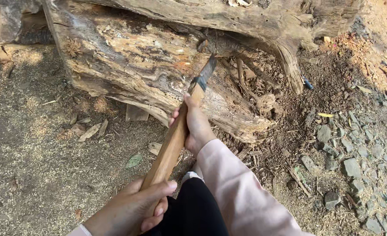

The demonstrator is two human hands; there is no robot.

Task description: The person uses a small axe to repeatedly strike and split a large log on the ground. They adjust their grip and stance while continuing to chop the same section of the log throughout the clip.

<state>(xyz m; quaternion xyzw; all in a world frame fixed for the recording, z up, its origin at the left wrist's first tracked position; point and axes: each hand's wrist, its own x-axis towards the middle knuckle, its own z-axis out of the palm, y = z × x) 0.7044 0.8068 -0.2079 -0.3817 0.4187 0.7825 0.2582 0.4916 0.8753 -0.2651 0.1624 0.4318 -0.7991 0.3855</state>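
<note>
Both hands grip an axe (pixel 176 135) for control: right hand (pixel 196 126) closed near its head, left hand (pixel 134 209) closed at the handle's end, blade against the rotting log (pixel 136 61).

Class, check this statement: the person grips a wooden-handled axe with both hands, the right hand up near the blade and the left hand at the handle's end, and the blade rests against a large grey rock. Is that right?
Not quite. The head view shows the axe blade against a big rotting log, not a rock. The rest holds: the right hand is up near the blade and the left hand is at the handle's end.
</note>
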